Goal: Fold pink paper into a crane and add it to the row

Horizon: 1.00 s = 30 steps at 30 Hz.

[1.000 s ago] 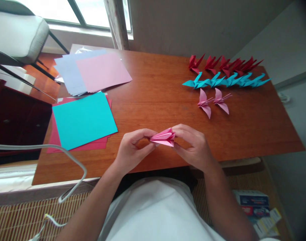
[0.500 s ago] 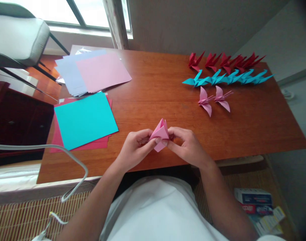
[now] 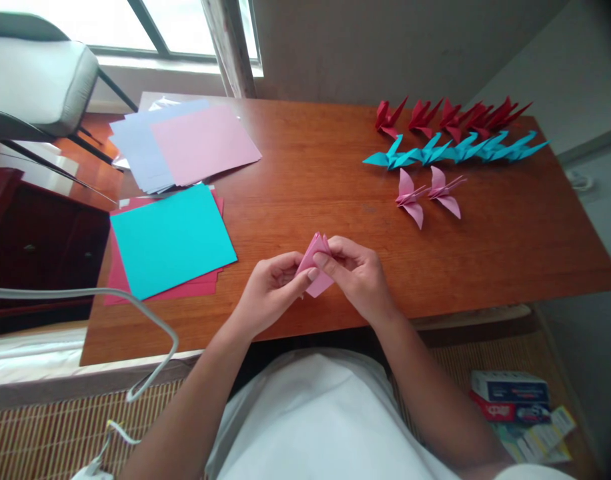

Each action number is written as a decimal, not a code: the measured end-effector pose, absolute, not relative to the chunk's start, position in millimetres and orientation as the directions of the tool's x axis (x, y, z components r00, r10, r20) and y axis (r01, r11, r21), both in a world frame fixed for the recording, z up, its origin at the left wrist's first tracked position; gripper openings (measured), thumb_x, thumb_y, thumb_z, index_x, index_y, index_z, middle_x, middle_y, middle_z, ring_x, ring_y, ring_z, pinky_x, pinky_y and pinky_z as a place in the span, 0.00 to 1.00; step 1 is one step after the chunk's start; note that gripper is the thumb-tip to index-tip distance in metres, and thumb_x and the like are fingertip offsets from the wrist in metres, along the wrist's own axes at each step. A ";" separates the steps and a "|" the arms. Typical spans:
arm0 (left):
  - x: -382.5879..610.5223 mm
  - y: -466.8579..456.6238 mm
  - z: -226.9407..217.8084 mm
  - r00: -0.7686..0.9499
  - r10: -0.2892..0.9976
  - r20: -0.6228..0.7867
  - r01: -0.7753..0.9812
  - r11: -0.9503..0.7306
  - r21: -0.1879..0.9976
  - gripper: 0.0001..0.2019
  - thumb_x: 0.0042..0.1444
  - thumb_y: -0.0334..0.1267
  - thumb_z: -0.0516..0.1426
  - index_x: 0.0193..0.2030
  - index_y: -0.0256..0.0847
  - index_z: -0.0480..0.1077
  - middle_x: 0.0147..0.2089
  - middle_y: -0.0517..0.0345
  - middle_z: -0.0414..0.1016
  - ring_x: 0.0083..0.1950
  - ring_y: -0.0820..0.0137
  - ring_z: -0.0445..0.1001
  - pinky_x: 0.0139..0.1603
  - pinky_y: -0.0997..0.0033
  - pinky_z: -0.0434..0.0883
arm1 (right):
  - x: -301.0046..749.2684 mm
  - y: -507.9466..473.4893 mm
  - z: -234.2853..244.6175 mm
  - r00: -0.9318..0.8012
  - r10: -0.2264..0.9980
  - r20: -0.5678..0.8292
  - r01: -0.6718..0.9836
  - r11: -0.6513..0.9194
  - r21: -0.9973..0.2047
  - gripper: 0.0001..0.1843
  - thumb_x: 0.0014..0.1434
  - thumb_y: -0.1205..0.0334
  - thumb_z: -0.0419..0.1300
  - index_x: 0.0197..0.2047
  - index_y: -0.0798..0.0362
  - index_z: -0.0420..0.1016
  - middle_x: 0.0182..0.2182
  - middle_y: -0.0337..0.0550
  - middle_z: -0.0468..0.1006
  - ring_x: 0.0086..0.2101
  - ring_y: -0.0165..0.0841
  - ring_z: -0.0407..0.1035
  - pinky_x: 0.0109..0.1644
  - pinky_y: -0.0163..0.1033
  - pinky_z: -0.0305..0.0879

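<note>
A folded piece of pink origami paper [image 3: 317, 283] is held up between both hands, just over the front part of the table. My left hand [image 3: 273, 290] pinches its left edge, thumb in front and fingers behind. My right hand [image 3: 358, 277] is closed on its right side, the thumb pressed flat across the front face. The folded paper has a pointed top with narrow layers and a blunter point below. Part of it is hidden by the thumbs and fingers.
On the wooden table [image 3: 305, 180], pink cranes [image 3: 410, 199], blue cranes [image 3: 430, 153] and red cranes [image 3: 420, 117] stand in rows at the right. Blue sheets [image 3: 173, 240] lie over red ones at left, below pink and lilac paper [image 3: 205, 143]. A white cable [image 3: 150, 313] loops at lower left.
My right thumb has moved up onto the front face of the pink paper. The paper looks narrower, its open top pressed flatter. My left hand keeps its pinch.
</note>
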<state>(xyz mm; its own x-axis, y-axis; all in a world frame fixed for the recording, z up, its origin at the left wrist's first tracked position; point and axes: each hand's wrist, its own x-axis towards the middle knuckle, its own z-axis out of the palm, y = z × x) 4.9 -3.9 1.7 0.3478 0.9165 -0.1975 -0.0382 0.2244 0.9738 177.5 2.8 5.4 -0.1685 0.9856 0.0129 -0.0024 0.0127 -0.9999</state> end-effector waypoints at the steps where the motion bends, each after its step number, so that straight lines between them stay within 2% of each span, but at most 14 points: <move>1: 5.0 -3.9 2.7 0.349 0.917 -0.194 -0.028 0.217 0.976 0.14 0.59 0.47 0.65 0.37 0.36 0.76 0.29 0.61 0.72 0.27 0.76 0.66 0.27 0.79 0.64 | 177.1 2.8 5.8 -0.161 0.987 0.023 0.014 0.025 -1.000 0.10 0.63 0.55 0.65 0.33 0.50 0.78 0.31 0.36 0.73 0.34 0.30 0.68 0.39 0.36 0.64; 5: 6.1 -3.7 6.7 0.321 0.931 -0.176 0.019 0.179 0.984 0.15 0.59 0.48 0.65 0.33 0.36 0.77 0.25 0.63 0.68 0.24 0.78 0.59 0.24 0.79 0.59 | 177.9 3.4 6.6 -0.152 0.988 0.012 0.079 0.024 -0.997 0.09 0.63 0.55 0.66 0.35 0.50 0.78 0.31 0.37 0.74 0.34 0.30 0.68 0.39 0.36 0.64; 7: 6.7 -3.6 7.7 0.308 0.933 -0.186 0.028 0.186 0.982 0.16 0.58 0.49 0.65 0.33 0.36 0.77 0.24 0.63 0.68 0.24 0.78 0.59 0.24 0.78 0.59 | 178.0 3.9 6.9 -0.137 0.991 0.005 0.078 0.016 -0.997 0.08 0.63 0.54 0.65 0.38 0.50 0.79 0.33 0.38 0.76 0.35 0.31 0.69 0.40 0.36 0.66; 9: 6.9 -3.5 7.7 0.307 0.932 -0.195 0.001 0.205 0.979 0.16 0.56 0.50 0.67 0.34 0.36 0.78 0.26 0.62 0.70 0.25 0.77 0.61 0.24 0.78 0.60 | 177.2 4.2 7.8 -0.115 0.993 0.020 0.073 0.028 -0.997 0.09 0.64 0.54 0.64 0.39 0.50 0.79 0.34 0.39 0.77 0.36 0.31 0.71 0.41 0.37 0.68; 13: 5.1 -3.9 5.3 0.297 0.930 -0.215 -0.126 0.261 0.957 0.16 0.55 0.49 0.67 0.39 0.36 0.80 0.31 0.58 0.76 0.29 0.75 0.68 0.28 0.78 0.64 | 174.5 3.5 11.3 -0.121 0.991 0.061 0.101 0.073 -0.992 0.09 0.64 0.54 0.64 0.37 0.50 0.79 0.33 0.39 0.76 0.35 0.31 0.70 0.39 0.37 0.67; 18: 0.5 -5.3 -0.4 0.294 0.928 -0.231 -0.226 0.302 0.926 0.12 0.57 0.46 0.68 0.39 0.38 0.81 0.33 0.58 0.78 0.31 0.75 0.70 0.32 0.79 0.67 | 173.8 2.8 16.1 -0.135 0.989 0.056 0.075 0.067 -0.995 0.09 0.63 0.53 0.65 0.38 0.50 0.80 0.35 0.40 0.79 0.37 0.31 0.73 0.41 0.37 0.70; 21: -0.7 -5.6 -1.6 0.293 0.926 -0.238 -0.247 0.314 0.917 0.11 0.57 0.45 0.68 0.38 0.38 0.81 0.32 0.58 0.78 0.30 0.76 0.70 0.31 0.79 0.66 | 175.9 3.6 19.7 -0.074 0.997 0.031 0.037 0.034 -0.999 0.08 0.64 0.55 0.64 0.42 0.49 0.80 0.39 0.41 0.82 0.39 0.32 0.76 0.44 0.37 0.72; 23: -0.4 -5.6 -0.6 0.295 0.924 -0.244 -0.244 0.320 0.916 0.13 0.56 0.45 0.68 0.39 0.37 0.81 0.33 0.57 0.78 0.30 0.75 0.70 0.31 0.78 0.67 | 178.0 4.8 22.8 -0.045 0.998 0.039 0.053 0.041 -0.998 0.07 0.64 0.56 0.65 0.40 0.49 0.80 0.38 0.41 0.82 0.40 0.33 0.76 0.45 0.38 0.73; 30: 2.1 -5.8 5.3 0.382 0.894 -0.234 -0.236 0.339 0.911 0.13 0.56 0.46 0.68 0.40 0.37 0.82 0.33 0.55 0.80 0.32 0.73 0.73 0.33 0.77 0.69 | 187.8 10.5 31.3 -0.155 0.988 0.024 0.084 0.038 -0.996 0.03 0.61 0.60 0.66 0.38 0.50 0.79 0.35 0.39 0.81 0.35 0.32 0.74 0.40 0.37 0.71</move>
<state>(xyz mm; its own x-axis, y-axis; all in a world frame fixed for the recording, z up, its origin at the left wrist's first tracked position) 2.1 -5.8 5.3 0.3816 0.8943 -0.2337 -0.2364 0.3389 0.9106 187.8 10.5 31.3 -0.1546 0.9877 0.0243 0.0843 0.0377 -0.9957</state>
